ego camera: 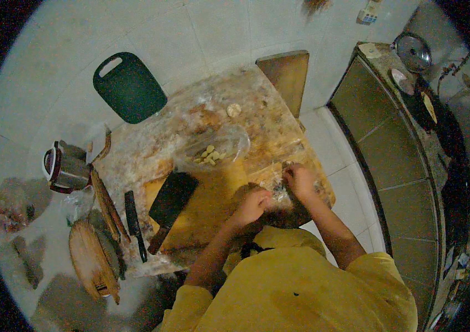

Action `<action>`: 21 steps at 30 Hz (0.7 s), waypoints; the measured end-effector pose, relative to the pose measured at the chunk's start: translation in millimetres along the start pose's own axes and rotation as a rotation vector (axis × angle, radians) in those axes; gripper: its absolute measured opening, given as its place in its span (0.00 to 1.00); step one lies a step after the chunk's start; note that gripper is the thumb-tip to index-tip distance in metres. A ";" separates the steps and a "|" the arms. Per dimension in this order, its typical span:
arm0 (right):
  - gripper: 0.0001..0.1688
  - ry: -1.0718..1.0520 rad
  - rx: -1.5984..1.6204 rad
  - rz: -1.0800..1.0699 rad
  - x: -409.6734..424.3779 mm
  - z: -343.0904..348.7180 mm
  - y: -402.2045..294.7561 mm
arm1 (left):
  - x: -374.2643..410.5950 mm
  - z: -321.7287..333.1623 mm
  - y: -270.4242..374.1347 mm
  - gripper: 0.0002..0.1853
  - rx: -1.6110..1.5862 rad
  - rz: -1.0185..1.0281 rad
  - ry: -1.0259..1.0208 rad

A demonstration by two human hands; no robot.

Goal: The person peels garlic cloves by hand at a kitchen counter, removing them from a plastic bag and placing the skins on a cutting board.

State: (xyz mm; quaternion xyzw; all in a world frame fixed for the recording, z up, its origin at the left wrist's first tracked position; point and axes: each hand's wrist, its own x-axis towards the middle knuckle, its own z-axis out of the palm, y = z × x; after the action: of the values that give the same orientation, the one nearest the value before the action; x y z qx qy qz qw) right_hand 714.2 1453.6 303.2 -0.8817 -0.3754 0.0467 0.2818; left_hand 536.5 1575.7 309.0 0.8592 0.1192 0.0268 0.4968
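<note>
Over the table's near right part, my left hand (253,206) has its fingers curled beside a scatter of pale, papery skins (275,182), likely garlic. My right hand (300,181) is across from it, fingertips bent down at the far side of the skins. Blur and small size hide whether either hand pinches something. Beyond them a clear plastic bowl (241,143) holds several peeled pale cloves (210,155). A whole garlic bulb (233,110) lies past the bowl. A wide dark cleaver (173,199) rests on the wooden cutting board (212,207) left of my hands.
Left of the cleaver lies a slim dark kitchen knife (132,216) on the stained table (156,120). A green cutting board (129,89) and a wooden board (286,79) stand near the wall. An electric cooker (69,166) is at left; a counter with a stove (446,145) runs along the right.
</note>
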 end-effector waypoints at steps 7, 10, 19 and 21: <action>0.10 -0.011 0.179 0.030 -0.2 -0.9 1.9 | 31.5 30.8 -10.5 0.21 0.112 0.146 0.075; 0.11 -0.039 0.634 0.214 -0.1 0.5 15.2 | 34.6 5.4 31.2 0.15 0.047 -0.061 0.000; 0.12 -0.129 1.647 0.567 6.8 -81.4 -51.2 | 29.5 -30.4 93.0 0.11 0.092 0.260 0.437; 0.11 -0.219 1.599 0.530 3.1 -87.0 -52.1 | 24.0 -29.3 84.9 0.11 -0.014 0.192 0.381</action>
State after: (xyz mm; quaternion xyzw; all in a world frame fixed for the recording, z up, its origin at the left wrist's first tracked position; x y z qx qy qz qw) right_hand 708.8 1444.7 404.2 -0.4666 -0.0357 0.4476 0.7620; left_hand 570.1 1565.6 395.0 0.8425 0.1284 0.2368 0.4665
